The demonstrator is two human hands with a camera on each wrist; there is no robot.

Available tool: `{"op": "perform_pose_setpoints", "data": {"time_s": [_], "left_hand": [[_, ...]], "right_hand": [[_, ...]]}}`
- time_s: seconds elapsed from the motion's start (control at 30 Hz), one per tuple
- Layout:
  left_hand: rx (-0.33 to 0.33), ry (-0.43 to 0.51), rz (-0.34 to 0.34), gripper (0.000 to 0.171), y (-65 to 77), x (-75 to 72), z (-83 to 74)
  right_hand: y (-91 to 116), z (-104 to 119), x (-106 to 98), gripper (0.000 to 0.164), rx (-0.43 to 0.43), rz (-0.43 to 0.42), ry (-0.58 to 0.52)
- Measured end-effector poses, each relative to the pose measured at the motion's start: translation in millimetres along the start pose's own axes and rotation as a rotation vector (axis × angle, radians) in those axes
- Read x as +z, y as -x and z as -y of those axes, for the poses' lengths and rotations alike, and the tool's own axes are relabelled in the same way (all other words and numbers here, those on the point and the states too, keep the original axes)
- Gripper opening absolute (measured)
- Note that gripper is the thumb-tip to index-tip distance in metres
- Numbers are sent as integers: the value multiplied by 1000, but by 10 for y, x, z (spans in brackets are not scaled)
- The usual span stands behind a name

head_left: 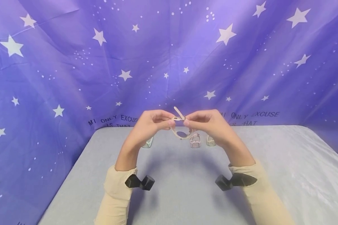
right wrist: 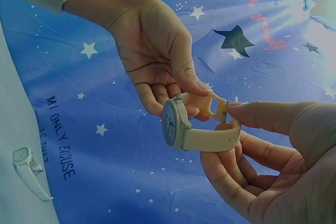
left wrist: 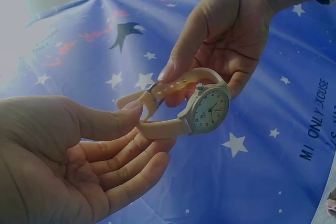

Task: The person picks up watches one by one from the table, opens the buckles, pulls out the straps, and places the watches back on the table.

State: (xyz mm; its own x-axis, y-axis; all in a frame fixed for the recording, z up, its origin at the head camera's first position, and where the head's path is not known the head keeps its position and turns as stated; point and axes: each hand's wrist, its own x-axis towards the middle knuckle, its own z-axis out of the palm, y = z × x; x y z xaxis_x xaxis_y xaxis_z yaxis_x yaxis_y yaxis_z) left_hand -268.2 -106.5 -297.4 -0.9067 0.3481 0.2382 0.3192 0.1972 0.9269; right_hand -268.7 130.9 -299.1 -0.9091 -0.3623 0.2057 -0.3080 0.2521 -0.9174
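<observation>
A cream wristwatch (head_left: 183,135) is held in the air between both hands, its strap bent into a loop. Its round dial (left wrist: 211,110) with dark hands shows in the left wrist view. My left hand (head_left: 150,125) pinches the strap between thumb and fingers, beside a strap loop. Opposite it, my right hand (head_left: 211,125) pinches the other side at the metal buckle (right wrist: 225,112), the thumb tip right at it. The strap's free end (head_left: 178,112) sticks up between the hands in the head view.
On the grey cloth-covered table (head_left: 183,193) behind the hands lie a mint-green watch (head_left: 148,143), a pinkish watch (head_left: 195,141) and a pale yellowish watch (head_left: 211,141), two of them partly hidden by the wrists. A purple star-printed curtain (head_left: 157,50) hangs behind the table.
</observation>
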Motion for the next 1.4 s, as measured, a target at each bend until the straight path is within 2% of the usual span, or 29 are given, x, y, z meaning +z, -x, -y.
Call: {"op": "perform_pose_setpoints", "data": {"time_s": [0.33, 0.8, 1.13, 1.4], "left_hand": [[-2, 25, 0, 23, 15, -40, -17], [-25, 45, -17, 22, 34, -86, -12], [-23, 70, 50, 25, 40, -154, -7], [-47, 86, 94, 28, 63, -211, 13]], "right_hand": [[18, 18, -20, 29, -25, -16, -60], [23, 4, -30, 31, -38, 1, -86], [32, -5, -80, 28, -22, 46, -53], [53, 2, -117, 31, 13, 107, -78]]}}
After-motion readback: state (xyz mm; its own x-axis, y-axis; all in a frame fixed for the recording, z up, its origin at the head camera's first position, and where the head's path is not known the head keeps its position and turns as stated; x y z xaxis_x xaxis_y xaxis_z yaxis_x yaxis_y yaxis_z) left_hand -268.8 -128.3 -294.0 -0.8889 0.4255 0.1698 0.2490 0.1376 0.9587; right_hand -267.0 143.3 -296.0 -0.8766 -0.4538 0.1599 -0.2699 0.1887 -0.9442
